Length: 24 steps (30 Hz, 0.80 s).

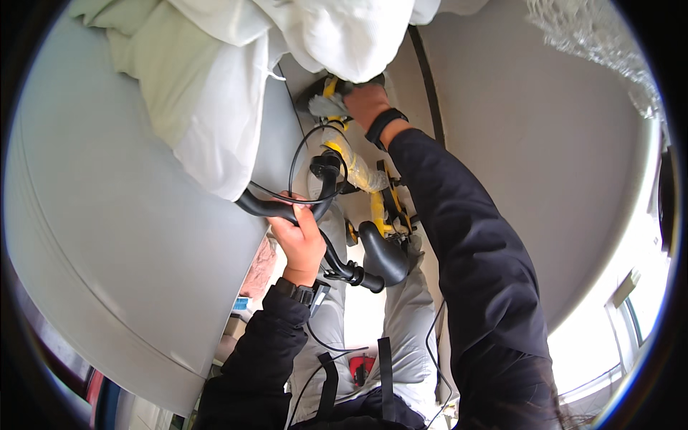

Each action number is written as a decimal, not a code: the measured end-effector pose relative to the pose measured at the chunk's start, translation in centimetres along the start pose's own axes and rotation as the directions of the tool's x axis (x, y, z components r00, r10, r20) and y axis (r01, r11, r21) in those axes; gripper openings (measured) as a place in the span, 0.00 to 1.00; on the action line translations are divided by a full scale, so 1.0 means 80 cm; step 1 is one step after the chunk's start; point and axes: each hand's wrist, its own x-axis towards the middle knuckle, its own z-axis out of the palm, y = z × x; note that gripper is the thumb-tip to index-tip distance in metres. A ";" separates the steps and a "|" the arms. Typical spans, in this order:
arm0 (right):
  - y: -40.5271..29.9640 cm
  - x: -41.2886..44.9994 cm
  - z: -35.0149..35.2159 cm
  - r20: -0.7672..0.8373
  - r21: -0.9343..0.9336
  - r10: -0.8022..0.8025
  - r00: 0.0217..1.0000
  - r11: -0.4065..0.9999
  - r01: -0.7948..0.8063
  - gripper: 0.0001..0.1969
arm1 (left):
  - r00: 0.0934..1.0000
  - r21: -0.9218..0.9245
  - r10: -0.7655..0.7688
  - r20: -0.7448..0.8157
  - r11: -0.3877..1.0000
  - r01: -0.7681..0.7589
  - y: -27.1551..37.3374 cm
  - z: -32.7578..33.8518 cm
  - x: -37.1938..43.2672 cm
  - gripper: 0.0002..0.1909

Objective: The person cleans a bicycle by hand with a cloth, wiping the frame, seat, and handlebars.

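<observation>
A small yellow bicycle stands before me, its frame [356, 164] partly covered in clear plastic wrap. My left hand [299, 242] grips its black handlebar [263, 206] close to the middle. My right hand [368, 103] reaches to the front wheel [309, 97] and presses a grey cloth [326, 105] against the yellow fork; the fingers are blurred and partly hidden. A black cable [293, 161] loops in front of the stem. Nearer to me are a handlebar grip [371, 282] and the black saddle [384, 255], between my legs.
White fabric [215, 102] hangs down from above, over the wheel and one handlebar end. Smooth pale panels stand close on the left [118, 204] and right [527, 161]. Bubble wrap [596, 43] sits at the upper right. A loose black cord [434, 344] runs beside my leg.
</observation>
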 end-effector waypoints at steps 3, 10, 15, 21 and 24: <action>0.043 -0.022 0.021 -0.082 0.173 0.168 0.982 0.973 -0.152 0.09 | 0.999 0.002 0.017 -0.038 1.000 -0.017 0.006 -0.014 0.007 0.09; 0.061 0.001 -0.023 0.061 0.877 0.213 0.975 0.455 -0.154 0.27 | 1.000 -0.022 0.020 -0.005 1.000 -0.020 0.011 -0.007 0.009 0.06; -0.005 0.061 -0.019 0.053 0.534 0.137 0.989 0.833 -0.144 0.26 | 0.996 -0.032 0.088 -0.014 0.996 -0.089 0.002 -0.010 0.011 0.05; 0.074 0.080 0.049 -0.366 0.390 0.386 0.847 0.890 -0.237 0.25 | 0.996 -0.096 0.086 0.032 0.992 -0.083 0.014 0.014 0.007 0.06; 0.045 0.061 -0.007 0.024 0.500 0.341 0.940 0.810 -0.307 0.32 | 0.996 -0.080 0.092 0.004 0.993 -0.092 0.001 -0.009 0.009 0.06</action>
